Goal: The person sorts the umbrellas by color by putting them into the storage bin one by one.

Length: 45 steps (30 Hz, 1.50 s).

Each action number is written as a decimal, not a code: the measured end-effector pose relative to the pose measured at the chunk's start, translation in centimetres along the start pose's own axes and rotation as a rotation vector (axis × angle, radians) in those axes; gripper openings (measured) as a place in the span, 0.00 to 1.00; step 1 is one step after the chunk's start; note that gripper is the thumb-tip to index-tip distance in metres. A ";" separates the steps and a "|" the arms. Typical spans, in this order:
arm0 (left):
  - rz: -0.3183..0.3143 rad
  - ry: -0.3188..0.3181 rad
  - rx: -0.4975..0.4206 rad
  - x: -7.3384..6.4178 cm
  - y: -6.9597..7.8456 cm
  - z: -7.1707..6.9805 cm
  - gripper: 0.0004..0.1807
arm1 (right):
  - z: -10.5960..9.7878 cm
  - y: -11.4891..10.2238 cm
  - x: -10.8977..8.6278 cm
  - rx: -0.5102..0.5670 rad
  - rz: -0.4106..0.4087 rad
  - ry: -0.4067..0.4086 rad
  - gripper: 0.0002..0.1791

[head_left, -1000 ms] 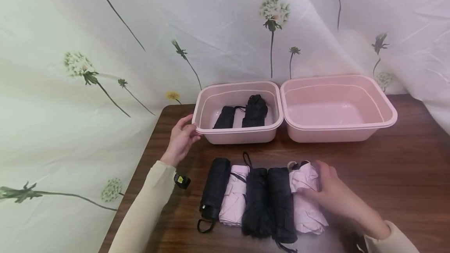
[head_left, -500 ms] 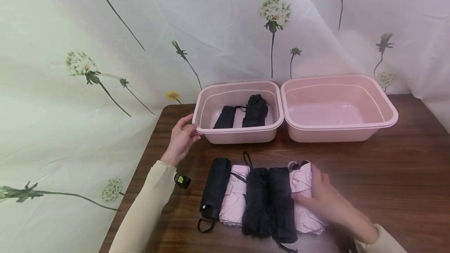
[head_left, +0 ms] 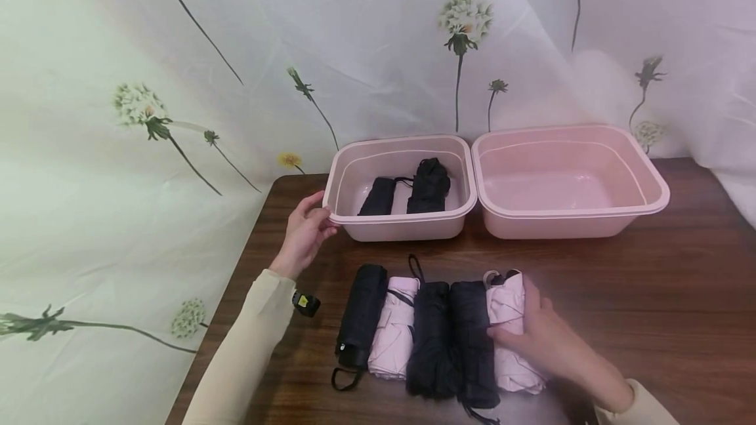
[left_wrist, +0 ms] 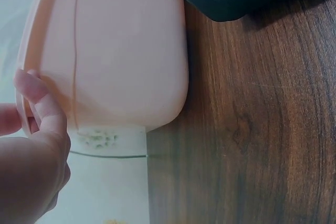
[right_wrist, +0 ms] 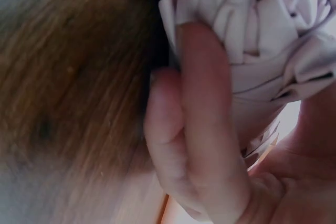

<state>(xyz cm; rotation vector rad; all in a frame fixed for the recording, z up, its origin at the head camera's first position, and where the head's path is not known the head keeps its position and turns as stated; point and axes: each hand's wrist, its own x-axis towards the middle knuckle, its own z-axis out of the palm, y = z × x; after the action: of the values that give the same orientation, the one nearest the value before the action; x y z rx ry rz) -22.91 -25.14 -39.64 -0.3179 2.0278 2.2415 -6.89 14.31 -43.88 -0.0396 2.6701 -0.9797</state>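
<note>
Folded compact umbrellas lie side by side in a row in the head view. At the row's right end is a pink umbrella (head_left: 508, 303), gripped by my right hand (head_left: 555, 340). My thumb lies across its top; in the right wrist view, fingers (right_wrist: 207, 93) curl along the side of its pleated pink fabric (right_wrist: 257, 30). Left of it lie two black umbrellas (head_left: 472, 346), another pink umbrella (head_left: 394, 333) and a black umbrella (head_left: 361, 313). My left hand (head_left: 304, 231) pinches the front left corner rim of the left pink basin (head_left: 407, 228); the left wrist view shows this hold too.
Two black umbrellas (head_left: 430, 189) lie inside the left basin. Against it stands a second pink basin (head_left: 552, 228), with nothing in it. Both sit at the back of the brown wooden table (head_left: 661, 294), before a flower-printed cloth (head_left: 378, 44). A small black device (head_left: 306, 303) shows beside the left sleeve.
My right hand has shifted slightly left and closed in around the right-end pink umbrella; its loose upper flap now lies flatter. The left hand and basins have not moved.
</note>
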 end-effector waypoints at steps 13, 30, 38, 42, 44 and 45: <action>-0.001 -0.002 -0.024 0.0 0.1 0.0 0.26 | 0.0 0.3 0.1 0.094 -0.016 0.005 0.64; 0.017 -0.009 -0.027 -0.3 -0.4 0.1 0.27 | 0.3 1.6 0.3 0.153 -0.058 0.030 0.59; 0.021 -0.004 -0.029 -0.3 -0.3 0.2 0.27 | -0.1 1.7 0.0 0.304 0.003 -0.036 0.57; 0.018 0.002 -0.039 -0.3 -0.4 0.2 0.27 | -0.3 1.6 -0.1 0.404 0.044 -0.068 0.57; 0.015 0.005 -0.036 -0.3 -0.4 0.2 0.26 | -0.4 1.7 0.0 0.440 0.050 -0.068 0.56; 0.014 0.006 -0.036 -0.3 -0.4 0.1 0.26 | -0.5 1.7 0.0 0.457 0.051 -0.065 0.56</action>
<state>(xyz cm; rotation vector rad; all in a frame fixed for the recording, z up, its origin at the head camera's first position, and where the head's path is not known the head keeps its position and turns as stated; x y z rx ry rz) -22.56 -24.93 -39.95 -0.3139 2.0006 2.2907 -6.90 15.88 -44.62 0.0923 2.3150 -1.5141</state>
